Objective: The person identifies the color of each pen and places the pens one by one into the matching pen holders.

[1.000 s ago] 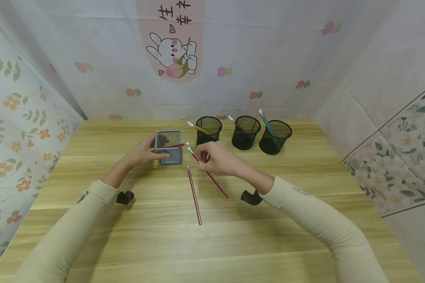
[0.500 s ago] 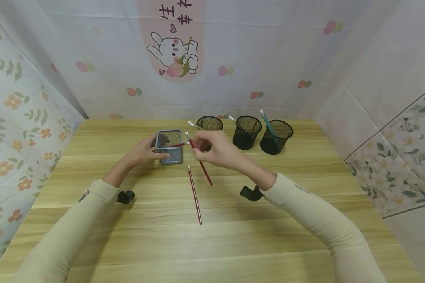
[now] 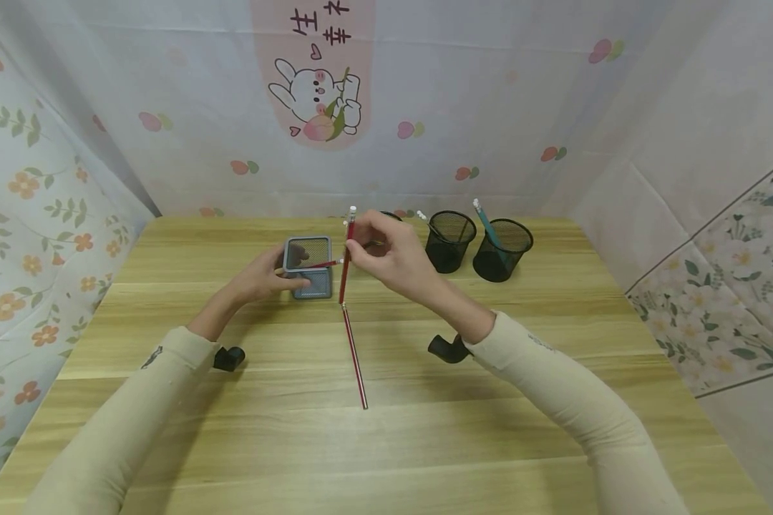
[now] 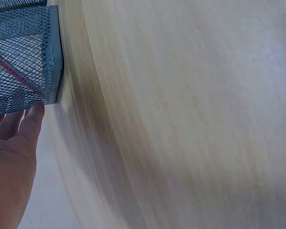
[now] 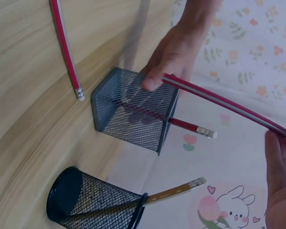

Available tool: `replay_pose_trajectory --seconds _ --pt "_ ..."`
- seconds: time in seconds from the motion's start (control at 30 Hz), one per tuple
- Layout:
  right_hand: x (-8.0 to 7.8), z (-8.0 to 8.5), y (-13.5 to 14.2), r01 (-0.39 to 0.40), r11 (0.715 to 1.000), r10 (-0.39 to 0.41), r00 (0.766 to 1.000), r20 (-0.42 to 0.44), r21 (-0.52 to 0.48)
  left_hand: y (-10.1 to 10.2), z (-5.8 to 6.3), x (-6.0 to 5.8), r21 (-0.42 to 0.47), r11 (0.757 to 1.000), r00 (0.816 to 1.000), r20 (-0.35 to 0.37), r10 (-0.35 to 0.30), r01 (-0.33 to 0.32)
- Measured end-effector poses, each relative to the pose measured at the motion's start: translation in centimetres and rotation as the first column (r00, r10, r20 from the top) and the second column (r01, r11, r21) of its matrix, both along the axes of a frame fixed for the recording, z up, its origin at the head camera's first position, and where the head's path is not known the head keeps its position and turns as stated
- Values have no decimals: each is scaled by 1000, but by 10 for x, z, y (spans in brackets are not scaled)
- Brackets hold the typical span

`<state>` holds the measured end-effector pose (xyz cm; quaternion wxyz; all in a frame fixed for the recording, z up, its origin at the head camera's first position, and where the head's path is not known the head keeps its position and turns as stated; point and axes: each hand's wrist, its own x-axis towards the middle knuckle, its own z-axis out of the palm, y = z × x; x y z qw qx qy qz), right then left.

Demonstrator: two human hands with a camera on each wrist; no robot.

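My left hand point(image 3: 260, 275) grips a grey square mesh pen holder point(image 3: 312, 286), thumb on its front and fingers behind. A red pencil point(image 5: 186, 125) leans inside that holder, its eraser end past the rim. To the right of the holder, my right hand point(image 3: 399, 257) pinches another red pencil point(image 3: 343, 279) near its eraser end. This pencil stands nearly upright in the head view, its lower end in front of the holder's right side. A third red pencil point(image 3: 356, 357) lies on the table, eraser end towards the holder.
Round black mesh cups stand in a row to the right: one point(image 5: 100, 200) with a yellow pencil, partly hidden by my right hand in the head view, a middle one point(image 3: 444, 257), and one point(image 3: 489, 266) with a teal pencil point(image 3: 486, 223). A printed cloth point(image 3: 477, 107) hangs behind the table.
My right hand has lifted the red pencil off the table, moved up and left, and turned it from slanting to nearly upright. My left hand and the holder have stayed put.
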<state>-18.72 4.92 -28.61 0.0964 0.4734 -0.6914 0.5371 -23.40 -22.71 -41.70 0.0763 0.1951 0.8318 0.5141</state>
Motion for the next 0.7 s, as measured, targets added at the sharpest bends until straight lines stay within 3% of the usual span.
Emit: replay_pose_trajectory --seconds 0.17,0.33,0.47,0.7 --pt "-3 1 -6 17 996 -22 998 -52 -93 0 -1 -1 2 1000 1000 0 5 -5" --pt "-9 3 -12 38 989 -51 995 -90 -143 5 16 10 5 1000 1000 12 -11 11" --pt "-15 3 -17 30 984 -47 995 -89 -177 7 24 15 0 1000 1000 3 -29 29" --pt "-20 -2 -21 25 983 -42 995 -92 -181 0 3 3 14 1000 1000 3 -1 1"
